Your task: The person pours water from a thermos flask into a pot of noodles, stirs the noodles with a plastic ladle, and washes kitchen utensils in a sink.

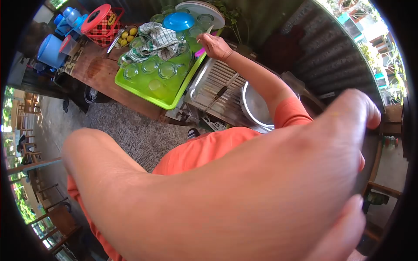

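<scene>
Left hand (337,130): blurred | right hand (214,46): near rectangular tray (177,92), checked cloth (162,41)

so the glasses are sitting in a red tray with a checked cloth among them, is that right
Not quite: the tray is bright green, not red, as the head view shows. The glasses are indeed sitting in it, with a checked cloth among them.

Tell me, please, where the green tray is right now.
In the head view, the green tray sits upper left of centre, holding glasses, near the right hand and left of the metal counter.
</scene>
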{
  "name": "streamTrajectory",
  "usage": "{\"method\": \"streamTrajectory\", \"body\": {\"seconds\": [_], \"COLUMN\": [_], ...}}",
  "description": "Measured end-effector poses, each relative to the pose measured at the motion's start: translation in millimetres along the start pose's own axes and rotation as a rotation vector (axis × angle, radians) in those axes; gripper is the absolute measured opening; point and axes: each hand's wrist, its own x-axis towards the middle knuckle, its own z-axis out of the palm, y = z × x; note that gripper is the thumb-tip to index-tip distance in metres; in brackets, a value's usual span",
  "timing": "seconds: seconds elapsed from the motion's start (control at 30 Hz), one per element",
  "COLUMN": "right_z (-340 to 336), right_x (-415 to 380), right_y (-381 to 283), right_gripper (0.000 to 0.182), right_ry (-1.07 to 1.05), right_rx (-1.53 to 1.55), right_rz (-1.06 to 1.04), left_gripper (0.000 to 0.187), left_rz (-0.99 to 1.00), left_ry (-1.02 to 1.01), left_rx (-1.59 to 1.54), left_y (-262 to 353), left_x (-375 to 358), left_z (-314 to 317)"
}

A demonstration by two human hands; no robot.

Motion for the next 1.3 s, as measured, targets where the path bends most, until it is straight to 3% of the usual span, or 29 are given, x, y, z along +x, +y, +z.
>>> {"method": "streamTrajectory", "body": {"seconds": [0.13, 0.17, 0.27, 0.3, 0.33, 0.43, 0.53, 0.67, 0.73, 0.83, 0.87, 0.93, 1.0, 1.07, 1.1, 1.2, 1.3], "right_z": [-16.3, -23.8, -69.0, -75.9, -89.5, -146.8, -200.0, -216.3, -206.3, -182.9, -174.3, -164.3, -159.2, -153.1, -157.1, -166.5, -173.9], "right_x": [-2.0, -2.0, -6.1, -13.0, -31.0, -70.7, -129.7, -198.9, -219.0, -237.3, -245.8, -246.0, -252.1, -261.8, -253.6, -242.0, -241.4], "right_y": [-16.8, -27.7, -68.9, -71.6, -72.8, -111.3, -148.6, -189.8, -190.8, -159.6, -144.0, -122.5, -105.2, -92.1, -95.5, -86.9, -78.9], "right_gripper": [0.018, 0.017, 0.015, 0.016, 0.008, 0.017, 0.02, 0.022, 0.023, 0.023, 0.023, 0.022, 0.024, 0.025, 0.009, 0.013, 0.017], "right_ry": [-0.004, 0.042, 0.296, 0.499, 0.541, 0.852, 1.016, 0.889, 0.805, 0.692, 0.66, 0.37, 0.171, 0.064, -0.075, -0.652, -0.634], "right_rx": [-0.126, -0.026, -0.037, -0.039, -0.136, 0.21, 0.453, 0.508, 0.527, 0.466, 0.437, 0.035, -0.276, -0.491, -0.582, -0.824, -0.782], "right_rz": [0.098, 0.163, 0.302, 0.267, 0.369, 0.651, 0.84, 1.17, 1.307, 1.392, 1.395, 1.407, 1.269, 1.023, 1.037, 1.034, 1.04], "left_gripper": [0.055, 0.055, 0.055, 0.055, 0.055, 0.054, 0.049, 0.046, 0.048, 0.05, 0.049, 0.048, 0.045, 0.05, 0.055, 0.063, 0.063], "left_rz": [-0.031, -0.047, -0.119, -0.161, -0.216, -0.462, -0.758, -1.108, -1.136, -1.264, -1.233, -1.15, -0.884, -0.926, -0.906, -0.792, -0.8], "left_ry": [-0.013, -0.019, -0.069, -0.073, -0.069, -0.028, -0.044, -0.084, -0.237, -0.219, -0.334, -0.55, -0.414, -0.352, -0.287, -0.063, 0.133], "left_rx": [-0.022, -0.035, -0.071, -0.078, -0.093, -0.173, -0.383, -0.551, -0.366, -0.52, -0.408, -0.174, 0.097, 0.08, 0.114, 0.18, 0.164], "left_y": [6.1, 7.1, 7.7, 8.1, 8.3, -3.2, -83.5, -234.1, -288.2, -315.1, -315.5, -319.0, -317.2, -307.7, -311.1, -342.5, -383.9], "left_x": [-2.9, -1.4, 4.5, 6.1, 7.7, 13.9, -11.8, -130.7, -192.6, -216.3, -210.1, -180.1, -157.1, -122.7, -111.7, -85.6, -64.4], "left_z": [5.1, 4.8, 2.0, 2.5, 1.6, -6.4, -18.5, 8.8, 33.8, 57.6, 57.6, 46.8, 49.1, 44.8, 44.4, 49.7, 58.8]}}
